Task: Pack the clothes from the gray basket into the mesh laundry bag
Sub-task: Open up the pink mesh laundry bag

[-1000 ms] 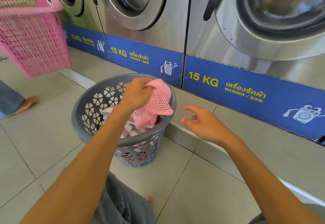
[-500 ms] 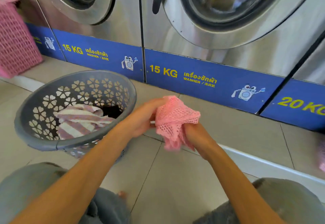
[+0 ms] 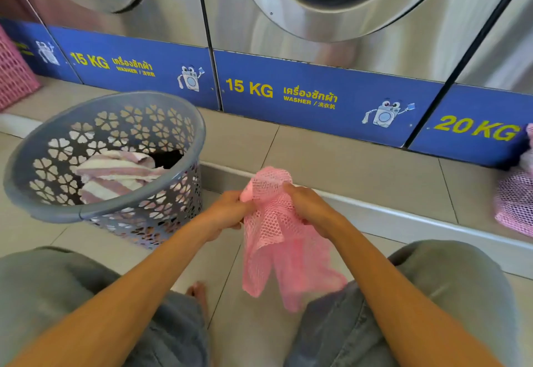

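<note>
A round gray basket (image 3: 52, 211) with flower-shaped holes stands on the floor at the left. Inside it lie a pink-and-white striped cloth (image 3: 115, 173) and something dark (image 3: 167, 157). To the right of the basket, both hands hold a pink mesh laundry bag (image 3: 277, 240) above the floor between my knees. My left hand (image 3: 227, 208) grips its upper left edge and my right hand (image 3: 308, 208) grips its upper right edge. The bag hangs down limp, partly unfolded.
Steel washing machines (image 3: 331, 20) with blue 15 KG and 20 KG panels line the raised tiled step (image 3: 360, 211) ahead. A pink basket (image 3: 14, 75) stands at the far left. Another pink mesh bag (image 3: 516, 202) lies on the step at the far right.
My left hand lifted the pink mesh bag out of the gray basket and carried it right. My right hand took hold too, and the bunched bag has unfolded downward.
</note>
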Demonstrator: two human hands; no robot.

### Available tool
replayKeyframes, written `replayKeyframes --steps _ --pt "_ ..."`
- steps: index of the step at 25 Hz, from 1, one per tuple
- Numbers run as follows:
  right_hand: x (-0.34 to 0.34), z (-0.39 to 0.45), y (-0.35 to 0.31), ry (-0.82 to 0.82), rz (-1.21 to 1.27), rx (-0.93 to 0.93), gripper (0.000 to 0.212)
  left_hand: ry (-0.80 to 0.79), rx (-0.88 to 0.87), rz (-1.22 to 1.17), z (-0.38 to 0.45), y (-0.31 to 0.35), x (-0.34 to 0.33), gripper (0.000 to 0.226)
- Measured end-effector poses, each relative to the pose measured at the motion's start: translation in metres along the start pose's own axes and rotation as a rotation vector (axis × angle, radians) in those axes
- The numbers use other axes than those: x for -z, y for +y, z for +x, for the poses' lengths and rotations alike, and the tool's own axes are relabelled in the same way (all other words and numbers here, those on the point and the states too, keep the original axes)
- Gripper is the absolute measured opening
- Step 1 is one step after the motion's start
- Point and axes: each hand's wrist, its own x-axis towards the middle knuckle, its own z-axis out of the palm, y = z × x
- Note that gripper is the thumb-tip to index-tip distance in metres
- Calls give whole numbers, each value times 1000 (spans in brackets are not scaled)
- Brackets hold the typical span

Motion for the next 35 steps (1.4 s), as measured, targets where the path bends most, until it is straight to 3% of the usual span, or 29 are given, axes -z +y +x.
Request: replayKeyframes --steps 1,4,5,7,10,12,13,15,17,18,20,22,25,27,29,32,35 --pt "-4 3 0 -32 18 24 49 18 21 -77 -1 -1 3 29" --pt "-18 4 5 -108 -35 149 20 25 26 -202 -7 3 5 30" --pt "-21 5 7 -104 -62 168 22 43 25 -214 -8 5 4 28" --pt "-22 6 9 -39 -85 162 26 80 28 -220 -9 5 5 30" --pt "-13 10 9 97 -153 144 2 152 66 -227 -8 -4 11 36" --pt "-6 15 11 210 -179 109 9 193 75 -265 -7 -8 15 26" --pt "-3 16 11 250 -180 87 25 201 76 -289 -7 -8 17 20" --pt "0 16 12 275 -215 59 57 196 72 -331 -4 -7 22 26" --pt "3 14 10 298 -321 89 70 192 72 -343 -3 -5 25 31" --pt "3 12 9 312 -347 128 68 186 63 -350 -3 -5 25 27" --pt "0 6 1 299 -325 218 42 146 12 -363 -6 -2 22 17" --pt "-10 -1 -9 220 -265 287 22 63 -72 -317 -9 1 19 29" --pt "-24 -7 -24 97 -297 334 34 -110 -163 -282 -10 2 13 50" --pt "-29 -3 -29 152 -342 355 23 -141 -188 -275 -11 2 13 49" --pt "-32 1 -36 203 -292 391 13 -76 -199 -237 -13 -1 18 36" --pt "-36 4 -49 134 -19 385 11 116 -210 -148 -10 -9 25 20" --pt "-31 1 -62 59 272 376 9 235 -264 128 2 -16 31 13"
